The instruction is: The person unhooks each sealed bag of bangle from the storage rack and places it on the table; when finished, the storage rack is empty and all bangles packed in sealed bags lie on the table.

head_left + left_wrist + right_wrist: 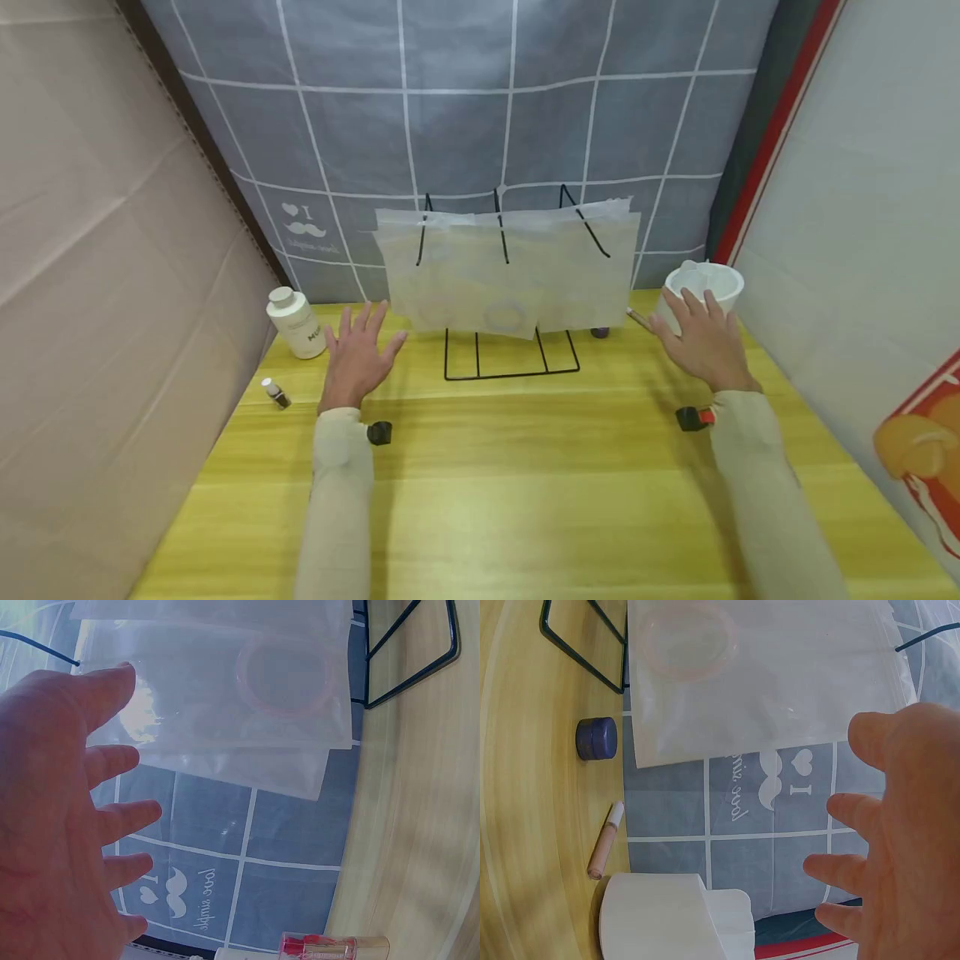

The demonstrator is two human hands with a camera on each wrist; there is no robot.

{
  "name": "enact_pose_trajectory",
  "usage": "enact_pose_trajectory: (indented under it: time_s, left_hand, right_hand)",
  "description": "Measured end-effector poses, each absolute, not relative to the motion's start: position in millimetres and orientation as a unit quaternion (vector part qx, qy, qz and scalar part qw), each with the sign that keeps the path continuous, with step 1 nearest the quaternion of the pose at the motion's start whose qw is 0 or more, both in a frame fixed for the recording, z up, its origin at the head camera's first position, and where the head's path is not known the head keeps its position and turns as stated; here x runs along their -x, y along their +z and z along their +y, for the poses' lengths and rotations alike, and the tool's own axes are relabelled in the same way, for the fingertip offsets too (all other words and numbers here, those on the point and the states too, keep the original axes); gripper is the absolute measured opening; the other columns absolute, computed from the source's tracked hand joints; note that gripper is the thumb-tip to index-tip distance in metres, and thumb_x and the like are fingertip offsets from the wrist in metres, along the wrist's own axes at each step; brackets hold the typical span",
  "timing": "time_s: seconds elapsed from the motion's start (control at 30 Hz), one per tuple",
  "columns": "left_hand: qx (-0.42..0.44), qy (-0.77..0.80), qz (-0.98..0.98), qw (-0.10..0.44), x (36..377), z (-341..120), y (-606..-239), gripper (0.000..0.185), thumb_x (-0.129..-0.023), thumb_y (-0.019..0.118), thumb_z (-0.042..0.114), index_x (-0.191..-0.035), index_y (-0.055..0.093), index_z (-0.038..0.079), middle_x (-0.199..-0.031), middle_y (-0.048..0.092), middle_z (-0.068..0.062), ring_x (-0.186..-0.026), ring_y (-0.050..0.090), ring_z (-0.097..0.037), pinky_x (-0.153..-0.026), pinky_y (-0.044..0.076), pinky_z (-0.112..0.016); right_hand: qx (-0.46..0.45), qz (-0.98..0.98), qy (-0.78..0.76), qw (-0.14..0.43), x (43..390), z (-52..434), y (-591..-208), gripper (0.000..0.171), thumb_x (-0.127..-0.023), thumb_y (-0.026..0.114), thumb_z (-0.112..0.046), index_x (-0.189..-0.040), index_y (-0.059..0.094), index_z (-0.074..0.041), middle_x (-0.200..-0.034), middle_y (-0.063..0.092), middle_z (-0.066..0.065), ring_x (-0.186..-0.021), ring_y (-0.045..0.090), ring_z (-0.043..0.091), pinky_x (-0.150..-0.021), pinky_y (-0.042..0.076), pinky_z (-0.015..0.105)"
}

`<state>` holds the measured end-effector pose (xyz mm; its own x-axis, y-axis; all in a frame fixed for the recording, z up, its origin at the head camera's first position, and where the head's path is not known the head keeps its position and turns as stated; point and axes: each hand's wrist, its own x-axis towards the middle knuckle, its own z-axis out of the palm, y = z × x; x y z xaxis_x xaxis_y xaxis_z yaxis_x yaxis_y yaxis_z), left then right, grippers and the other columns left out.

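Observation:
My left hand (358, 357) is held over the table's left side with its fingers spread and nothing in it. It is nearest to a white bottle (297, 323) with a lid; a small white-capped vial (276, 393) lies left of the wrist. My right hand (703, 340), fingers also spread and holding nothing, overlaps a white tub (726, 287) in the head view. Between the hands stands a black wire rack (512, 377) with frosted plastic bags (585, 283) hanging from its hooks. A ring-shaped outline shows on one bag (795, 690) in the right wrist view.
A capped pinkish tube (604, 847) and a dark blue-purple jar (596, 739) are on the table near the tub. A small red and gold container (322, 947) appears low in the left wrist view. A grey checked cloth (457, 133) hangs behind the rack, with side walls left and right.

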<state>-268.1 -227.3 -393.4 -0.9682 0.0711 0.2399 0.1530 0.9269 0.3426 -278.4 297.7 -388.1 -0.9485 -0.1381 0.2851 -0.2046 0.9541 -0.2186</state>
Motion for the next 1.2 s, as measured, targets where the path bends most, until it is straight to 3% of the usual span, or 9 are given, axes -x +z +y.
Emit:
enact_pose_trajectory:
  time_s: [0.4,0.53,0.63,0.73,0.8,0.87,0.93,1.03,1.2]
  left_hand:
    - [0.062,-0.183,-0.975,0.108,269.1,-223.9,-397.8,0.069,-0.105,0.045,0.051,-0.162,0.026,0.016,-0.166,0.021,-0.017,-0.154,0.003,-0.044,-0.117,-0.004,-0.071]
    - [0.089,-0.193,-0.976,0.055,272.0,-212.2,-414.4,0.068,-0.105,0.048,0.046,-0.161,0.028,0.013,-0.165,0.024,-0.018,-0.153,0.006,-0.045,-0.118,0.000,-0.069]
    - [0.128,-0.262,-0.956,0.001,276.1,-200.7,-434.2,0.064,-0.106,0.048,0.042,-0.159,0.031,0.011,-0.164,0.028,-0.016,-0.153,0.014,-0.042,-0.122,0.009,-0.062]
    - [0.138,-0.345,-0.928,-0.034,280.5,-189.9,-452.5,0.057,-0.107,0.050,0.037,-0.157,0.038,0.012,-0.161,0.036,-0.013,-0.150,0.027,-0.037,-0.121,0.024,-0.056]
    - [0.139,-0.364,-0.920,-0.036,284.2,-182.6,-461.7,0.051,-0.107,0.051,0.030,-0.153,0.044,0.010,-0.157,0.043,-0.013,-0.146,0.037,-0.035,-0.117,0.032,-0.055]
    - [0.142,-0.331,-0.933,-0.023,286.9,-177.0,-468.7,0.045,-0.106,0.053,0.024,-0.148,0.052,0.008,-0.151,0.050,-0.014,-0.142,0.044,-0.036,-0.115,0.036,-0.054]
    - [0.158,-0.272,-0.949,-0.007,288.8,-173.2,-474.5,0.041,-0.104,0.055,0.020,-0.142,0.057,0.004,-0.146,0.055,-0.017,-0.137,0.049,-0.038,-0.113,0.039,-0.054]
    - [0.175,-0.199,-0.964,0.005,289.3,-169.4,-481.3,0.038,-0.102,0.058,0.019,-0.136,0.064,0.004,-0.143,0.057,-0.019,-0.134,0.051,-0.040,-0.113,0.039,-0.054]
    - [0.176,-0.165,-0.970,0.003,286.2,-163.6,-484.7,0.037,-0.103,0.057,0.025,-0.133,0.067,0.008,-0.148,0.053,-0.018,-0.137,0.049,-0.039,-0.115,0.036,-0.054]
  right_hand:
    - [-0.092,-0.977,0.143,0.132,279.5,300.4,-393.3,0.069,-0.107,0.031,-0.052,-0.156,0.034,-0.005,-0.153,0.035,0.034,-0.139,0.023,0.064,-0.106,0.019,0.080]
    - [-0.095,-0.971,0.168,0.140,274.6,303.1,-396.7,0.066,-0.107,0.038,-0.047,-0.154,0.036,0.000,-0.151,0.037,0.035,-0.139,0.024,0.064,-0.107,0.019,0.079]
    - [-0.082,-0.958,0.223,0.158,273.0,300.9,-402.0,0.061,-0.105,0.048,-0.039,-0.150,0.041,0.002,-0.147,0.044,0.034,-0.135,0.035,0.060,-0.105,0.026,0.076]
    - [-0.050,-0.929,0.313,0.190,272.9,292.6,-408.0,0.049,-0.103,0.055,-0.033,-0.137,0.057,0.003,-0.132,0.060,0.030,-0.122,0.055,0.049,-0.098,0.044,0.063]
    - [-0.024,-0.906,0.362,0.216,272.7,286.6,-411.5,0.041,-0.102,0.057,-0.031,-0.124,0.067,0.003,-0.117,0.069,0.027,-0.106,0.065,0.035,-0.088,0.054,0.043]
    - [-0.009,-0.888,0.393,0.239,273.3,281.5,-414.6,0.035,-0.101,0.059,-0.028,-0.111,0.072,0.003,-0.105,0.073,0.024,-0.090,0.066,0.014,-0.078,0.052,0.023]
    - [-0.005,-0.881,0.400,0.252,273.9,277.9,-417.5,0.032,-0.100,0.061,-0.025,-0.103,0.074,0.003,-0.098,0.074,0.023,-0.079,0.060,0.000,-0.069,0.045,0.013]
    - [-0.002,-0.878,0.406,0.253,273.9,274.4,-420.5,0.030,-0.099,0.061,-0.023,-0.099,0.075,0.003,-0.093,0.073,0.020,-0.073,0.052,-0.010,-0.063,0.042,0.011]
    - [0.019,-0.856,0.450,0.254,276.3,270.0,-421.4,0.028,-0.099,0.062,-0.023,-0.096,0.075,0.002,-0.082,0.072,-0.003,-0.073,0.057,-0.005,-0.065,0.044,0.015]
